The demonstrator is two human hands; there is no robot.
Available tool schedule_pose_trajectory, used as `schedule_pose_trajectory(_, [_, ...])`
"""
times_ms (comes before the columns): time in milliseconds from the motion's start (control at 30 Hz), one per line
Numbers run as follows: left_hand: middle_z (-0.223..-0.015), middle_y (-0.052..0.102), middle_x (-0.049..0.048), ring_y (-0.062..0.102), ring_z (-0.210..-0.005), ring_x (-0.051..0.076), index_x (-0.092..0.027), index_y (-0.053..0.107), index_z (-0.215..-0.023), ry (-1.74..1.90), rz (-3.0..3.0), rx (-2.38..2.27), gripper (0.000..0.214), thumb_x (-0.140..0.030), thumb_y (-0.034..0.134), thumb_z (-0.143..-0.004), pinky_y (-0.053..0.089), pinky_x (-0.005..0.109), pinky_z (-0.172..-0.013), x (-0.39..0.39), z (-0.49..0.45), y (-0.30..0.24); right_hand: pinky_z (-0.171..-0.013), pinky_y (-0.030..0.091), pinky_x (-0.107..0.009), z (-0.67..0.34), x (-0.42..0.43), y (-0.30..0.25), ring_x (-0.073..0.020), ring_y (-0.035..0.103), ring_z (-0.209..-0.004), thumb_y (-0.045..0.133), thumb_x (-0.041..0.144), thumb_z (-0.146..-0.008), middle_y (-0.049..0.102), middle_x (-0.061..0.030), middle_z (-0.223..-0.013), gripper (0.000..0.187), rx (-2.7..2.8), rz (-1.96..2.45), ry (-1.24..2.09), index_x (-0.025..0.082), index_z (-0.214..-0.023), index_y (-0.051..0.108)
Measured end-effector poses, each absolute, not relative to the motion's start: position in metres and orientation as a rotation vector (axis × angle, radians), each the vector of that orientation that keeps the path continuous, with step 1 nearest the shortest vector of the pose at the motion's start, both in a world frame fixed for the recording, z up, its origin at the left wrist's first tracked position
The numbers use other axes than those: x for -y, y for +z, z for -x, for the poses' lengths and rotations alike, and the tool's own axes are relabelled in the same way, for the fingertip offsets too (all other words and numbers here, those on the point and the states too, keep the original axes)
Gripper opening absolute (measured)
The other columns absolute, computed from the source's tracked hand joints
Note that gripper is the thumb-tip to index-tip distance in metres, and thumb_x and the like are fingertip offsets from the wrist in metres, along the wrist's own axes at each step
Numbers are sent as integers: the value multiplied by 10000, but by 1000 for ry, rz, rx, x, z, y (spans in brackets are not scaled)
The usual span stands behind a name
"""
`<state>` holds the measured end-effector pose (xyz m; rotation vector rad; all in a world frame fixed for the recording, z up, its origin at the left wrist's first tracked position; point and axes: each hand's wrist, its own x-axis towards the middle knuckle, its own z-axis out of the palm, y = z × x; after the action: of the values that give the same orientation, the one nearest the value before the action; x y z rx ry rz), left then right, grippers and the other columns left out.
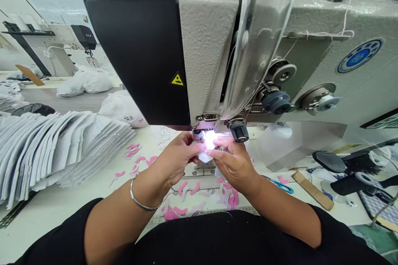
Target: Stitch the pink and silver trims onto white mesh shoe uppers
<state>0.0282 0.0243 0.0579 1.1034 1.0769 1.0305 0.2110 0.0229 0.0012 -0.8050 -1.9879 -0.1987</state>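
Note:
Under the presser foot point(198, 134) of an industrial sewing machine point(205, 49), a small white mesh fabric piece point(200, 151) lies lit by the machine's lamp. My left hand point(178, 155) pinches its left side, with a metal bangle point(138, 193) on that wrist. My right hand point(231, 163) grips the right side, fingertips close to the needle area. The needle itself is hidden by the foot and the glare. A clear plastic guard point(261, 37) hangs in front of the machine head. Pink and white fabric scraps point(189, 190) lie around the machine bed below my hands.
A tall stack of white cut fabric pieces point(56, 153) fills the table's left side. Blue-handled scissors point(282, 186) and a brown strip point(312, 190) lie at right. White bags point(85, 80) and another sewing machine point(59, 45) stand behind.

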Motion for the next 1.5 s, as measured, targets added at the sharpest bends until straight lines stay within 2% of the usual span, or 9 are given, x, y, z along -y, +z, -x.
schedule_pose_trajectory(200, [-897, 549, -23, 483, -559, 54, -208, 552, -973, 1079, -1106, -1133, 291, -287, 738, -764, 425, 221, -506, -17, -32, 54, -920, 490, -438, -212, -28, 3, -215, 563, -1021, 572, 125, -903, 586, -46, -980, 233, 2000, 803, -179, 280, -1009, 711])
schedule_pose_trajectory(367, [-867, 542, -31, 490, -560, 53, -207, 530, -948, 1088, -1108, -1117, 289, -253, 740, -755, 437, 209, -503, -15, -33, 53, -878, 500, -412, -213, -31, 4, -207, 565, -1001, 571, 138, -911, 584, -41, -974, 211, 2011, 807, -160, 285, -973, 709])
schedule_pose_trajectory(600, [-858, 556, -34, 503, -519, 53, -212, 541, -976, 1149, -1043, -1133, 354, -263, 776, -718, 441, 227, -486, -20, -33, 51, -845, 505, -373, -212, -34, 6, -194, 563, -945, 537, 175, -933, 566, -46, -980, 258, 2020, 833, -133, 307, -1059, 719])
schedule_pose_trajectory(800, [-793, 544, -35, 505, -540, 58, -185, 581, -899, 1144, -1033, -1098, 288, -226, 781, -696, 415, 212, -481, -28, -29, 48, -876, 497, -395, -210, -32, 4, -206, 556, -965, 569, 184, -926, 562, -53, -951, 250, 2028, 902, -219, 298, -1095, 713])
schedule_pose_trajectory(1000, [-790, 546, -34, 512, -560, 74, -196, 593, -954, 1146, -993, -1165, 336, -237, 790, -685, 436, 232, -504, -24, -31, 51, -892, 504, -424, -209, -30, 1, -216, 557, -1006, 570, 163, -912, 579, -50, -959, 281, 2018, 916, -250, 318, -1113, 691])
schedule_pose_trajectory(1200, [-751, 556, -31, 508, -544, 75, -188, 534, -756, 1161, -991, -1146, 223, -177, 739, -672, 425, 240, -521, -29, -30, 52, -917, 487, -470, -207, -28, -3, -246, 566, -1048, 582, 139, -893, 604, -72, -1015, 347, 2011, 954, -318, 305, -1187, 665])
schedule_pose_trajectory(1333, [-702, 542, -31, 493, -552, 77, -187, 542, -735, 1135, -1004, -1103, 176, -187, 712, -693, 397, 230, -520, -33, -29, 49, -930, 476, -489, -204, -24, -4, -267, 565, -1074, 574, 149, -899, 607, -95, -1024, 344, 2018, 971, -361, 272, -1209, 660])
schedule_pose_trajectory(1500, [-651, 558, -22, 504, -528, 87, -190, 552, -684, 1129, -1003, -1088, 162, -198, 713, -701, 392, 234, -515, -38, -25, 45, -891, 492, -449, -209, -25, 4, -249, 578, -1020, 557, 177, -915, 603, -76, -952, 321, 2043, 997, -310, 277, -1198, 671])
